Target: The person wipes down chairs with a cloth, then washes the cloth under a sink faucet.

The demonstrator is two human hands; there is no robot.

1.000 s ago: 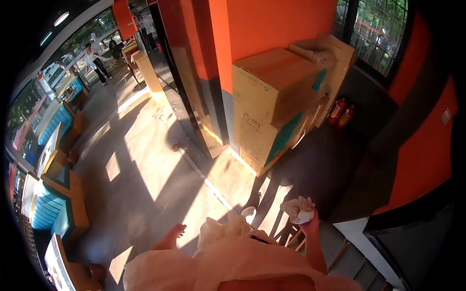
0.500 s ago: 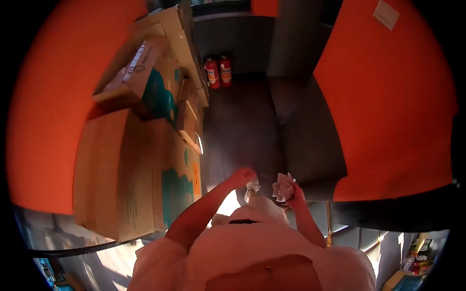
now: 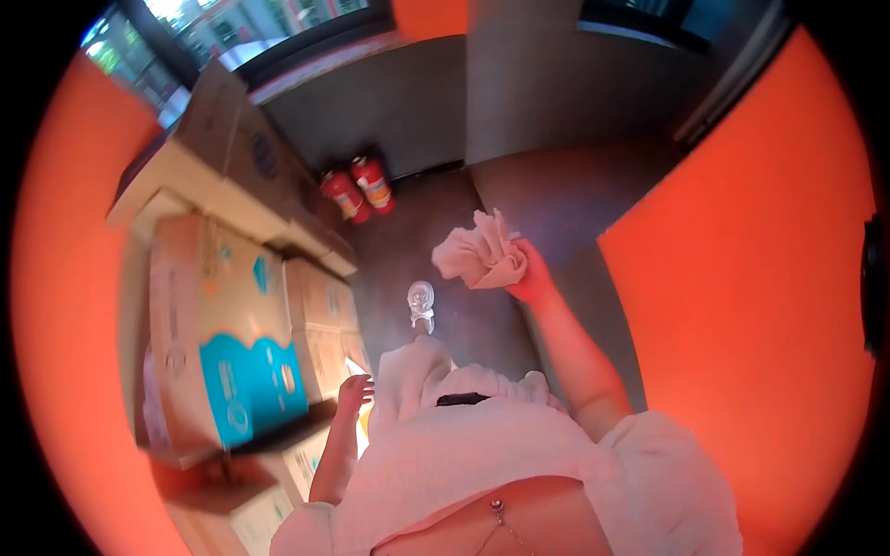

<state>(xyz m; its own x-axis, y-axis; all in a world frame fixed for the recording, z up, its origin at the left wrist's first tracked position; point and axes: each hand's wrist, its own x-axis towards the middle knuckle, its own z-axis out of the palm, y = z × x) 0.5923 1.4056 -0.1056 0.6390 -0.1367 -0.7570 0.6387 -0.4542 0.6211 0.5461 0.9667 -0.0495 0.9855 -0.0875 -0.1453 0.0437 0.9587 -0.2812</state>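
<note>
My right hand (image 3: 528, 271) grips a crumpled pale cloth or tissue (image 3: 480, 252), raised ahead of my body over the dark floor. Low on the left, my left hand (image 3: 356, 391) hangs with its fingers apart and nothing in it, near the stacked boxes. Below and left of the crumpled piece, my foot in a light shoe (image 3: 422, 301) shows on the floor.
Cardboard boxes (image 3: 250, 334) are stacked along the left orange wall. Two red fire extinguishers (image 3: 359, 188) stand in the far corner under a window (image 3: 278, 23). An orange wall (image 3: 742, 296) rises on the right.
The view has turned from the sunlit room into the corner and moved nearer the extinguishers. My right hand has risen forward with the crumpled piece; my left hand has dropped to the side.
</note>
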